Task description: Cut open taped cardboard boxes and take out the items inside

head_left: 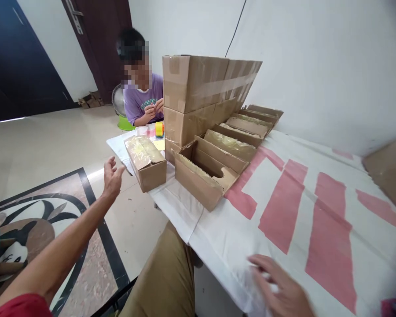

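Taped carton (pixel 148 165), then open carton (pixel 201 182), shadowed inside, on a red-marked white sheet (pixel 231 233), beside stacked sealed cartons (pixel 201 90) partly hiding a person (pixel 145 94) in a printed shirt (pixel 133 105). Near the taped carton, empty left hand (pixel 113 178), loosely spread; by the sheet's edge, blurred right hand (pixel 282 286), half-curled, hold impossible to tell.

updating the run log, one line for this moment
left hand: open, near carton | right hand: blurred near tablecloth, grip unclear | open box: beside carton

Maroon door (pixel 102 35), white wall (pixel 317 53), patterned floor (pixel 95 268)
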Demonstrator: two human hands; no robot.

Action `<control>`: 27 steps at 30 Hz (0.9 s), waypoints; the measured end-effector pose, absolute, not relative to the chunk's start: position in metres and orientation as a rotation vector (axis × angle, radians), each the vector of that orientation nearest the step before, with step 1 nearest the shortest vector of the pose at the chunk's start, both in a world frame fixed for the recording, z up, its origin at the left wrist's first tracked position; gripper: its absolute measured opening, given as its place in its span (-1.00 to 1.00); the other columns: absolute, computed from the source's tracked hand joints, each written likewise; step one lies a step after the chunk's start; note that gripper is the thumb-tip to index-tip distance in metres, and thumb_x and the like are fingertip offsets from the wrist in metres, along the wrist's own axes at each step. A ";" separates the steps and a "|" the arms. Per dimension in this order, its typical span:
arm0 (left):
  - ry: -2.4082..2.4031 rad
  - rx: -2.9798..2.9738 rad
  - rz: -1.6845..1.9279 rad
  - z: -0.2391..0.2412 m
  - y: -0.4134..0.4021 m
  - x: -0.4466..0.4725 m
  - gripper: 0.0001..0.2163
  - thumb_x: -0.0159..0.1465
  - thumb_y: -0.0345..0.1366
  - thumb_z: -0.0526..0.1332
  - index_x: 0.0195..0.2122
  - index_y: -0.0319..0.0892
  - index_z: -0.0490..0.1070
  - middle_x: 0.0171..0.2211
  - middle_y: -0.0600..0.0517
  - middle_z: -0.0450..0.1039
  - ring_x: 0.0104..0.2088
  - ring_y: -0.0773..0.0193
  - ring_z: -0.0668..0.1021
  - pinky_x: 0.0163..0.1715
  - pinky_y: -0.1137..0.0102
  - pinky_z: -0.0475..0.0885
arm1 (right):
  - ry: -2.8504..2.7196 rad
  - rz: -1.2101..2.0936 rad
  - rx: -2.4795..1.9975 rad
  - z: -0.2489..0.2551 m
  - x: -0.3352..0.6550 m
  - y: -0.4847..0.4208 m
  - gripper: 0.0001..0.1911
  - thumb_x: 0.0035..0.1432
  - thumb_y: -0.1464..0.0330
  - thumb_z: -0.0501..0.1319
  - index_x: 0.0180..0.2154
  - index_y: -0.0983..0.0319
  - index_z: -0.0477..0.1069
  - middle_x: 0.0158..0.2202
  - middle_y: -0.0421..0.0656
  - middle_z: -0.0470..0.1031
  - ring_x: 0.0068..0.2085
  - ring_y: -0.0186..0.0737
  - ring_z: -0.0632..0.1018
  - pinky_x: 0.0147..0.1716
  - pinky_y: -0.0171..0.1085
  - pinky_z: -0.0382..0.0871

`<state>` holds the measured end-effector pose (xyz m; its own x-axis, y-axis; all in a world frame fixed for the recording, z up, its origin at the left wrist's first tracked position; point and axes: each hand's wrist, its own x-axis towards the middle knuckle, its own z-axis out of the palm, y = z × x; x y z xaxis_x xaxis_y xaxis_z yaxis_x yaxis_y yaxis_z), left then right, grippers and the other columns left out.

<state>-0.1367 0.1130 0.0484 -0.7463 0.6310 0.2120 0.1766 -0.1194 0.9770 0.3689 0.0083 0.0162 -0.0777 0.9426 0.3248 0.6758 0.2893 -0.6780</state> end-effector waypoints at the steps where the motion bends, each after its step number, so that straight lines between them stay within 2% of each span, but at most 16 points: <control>1: 1.787 0.813 1.944 0.049 0.132 -0.150 -0.38 0.12 -0.05 0.33 0.20 -0.10 0.29 0.33 -0.17 0.23 0.39 -0.07 0.23 0.34 0.10 0.17 | -1.924 0.585 -1.361 0.014 0.339 0.011 -0.78 0.25 0.11 0.25 -0.20 0.04 0.61 -0.15 -0.10 0.67 -0.24 -0.06 0.68 -0.36 -0.20 0.61; 4: 1.691 0.692 1.926 0.048 0.180 -0.177 -0.38 0.11 0.15 0.26 0.10 -0.11 0.33 0.21 -0.18 0.36 0.30 -0.06 0.35 0.25 0.08 0.24 | -2.033 0.818 -1.140 0.016 0.241 0.040 -0.70 0.25 0.30 0.16 -0.03 0.09 0.56 0.00 -0.10 0.63 -0.07 -0.07 0.67 -0.17 -0.18 0.62; 8: 1.585 0.680 1.881 0.049 0.219 -0.184 -0.34 0.04 0.34 0.16 -0.07 -0.12 0.40 -0.07 -0.12 0.52 0.06 -0.01 0.51 0.04 0.14 0.37 | -1.992 1.033 -1.053 0.024 0.136 0.099 -0.42 0.19 0.32 0.18 0.26 0.13 0.34 0.26 -0.02 0.43 0.14 -0.03 0.56 -0.06 -0.11 0.58; 11: 1.541 0.729 1.852 0.050 0.220 -0.180 -0.39 -0.05 0.28 0.25 -0.19 -0.14 0.43 -0.18 -0.07 0.53 -0.08 0.05 0.54 -0.10 0.23 0.42 | -1.885 1.072 -1.044 0.021 0.089 0.131 -0.22 0.14 0.28 0.28 0.37 0.23 0.17 0.41 0.11 0.18 0.35 0.15 0.33 0.20 0.08 0.41; 14: 1.546 0.760 1.834 0.052 0.190 -0.174 -0.48 -0.10 0.13 0.35 -0.24 -0.15 0.45 -0.14 -0.04 0.52 -0.08 0.08 0.52 -0.13 0.28 0.43 | -1.760 1.062 -1.058 0.013 0.074 0.135 -0.07 0.11 0.22 0.36 0.43 0.22 0.05 0.47 0.12 0.04 0.44 0.23 0.15 0.32 0.17 0.24; 18: 1.590 0.783 1.777 0.051 0.119 -0.163 -0.57 -0.06 0.03 0.40 -0.28 -0.16 0.48 -0.13 -0.03 0.53 -0.03 0.03 0.51 -0.13 0.25 0.46 | -1.799 0.982 -1.020 0.014 0.097 0.107 -0.04 0.12 0.25 0.37 0.45 0.12 0.00 0.44 0.02 0.14 0.43 0.22 0.16 0.36 0.21 0.17; 21: 1.723 0.826 1.666 0.051 0.062 -0.143 -0.58 0.10 0.05 0.33 -0.14 -0.13 0.51 -0.04 -0.02 0.54 0.01 0.00 0.53 -0.08 0.18 0.51 | -1.865 0.900 -1.053 0.027 0.130 0.074 -0.07 0.13 0.27 0.37 0.44 0.09 0.04 0.41 -0.01 0.22 0.40 0.22 0.25 0.36 0.21 0.20; 25: 1.744 0.907 1.451 0.052 -0.001 -0.086 -0.49 0.20 0.14 0.26 0.03 -0.11 0.49 0.03 -0.10 0.55 0.05 -0.09 0.56 0.02 0.03 0.52 | -1.884 0.743 -1.155 0.043 0.201 0.024 -0.21 0.18 0.28 0.33 0.39 0.07 0.15 0.33 -0.02 0.35 0.31 0.19 0.41 0.25 0.17 0.40; 27: 1.719 0.981 1.356 0.054 -0.022 -0.049 -0.44 0.19 0.16 0.29 0.07 -0.11 0.48 0.01 -0.12 0.58 0.01 -0.12 0.59 0.00 0.01 0.54 | -1.871 0.653 -1.241 0.045 0.248 -0.003 -0.30 0.22 0.28 0.29 0.36 0.07 0.20 0.30 -0.02 0.41 0.23 0.15 0.50 0.08 0.07 0.56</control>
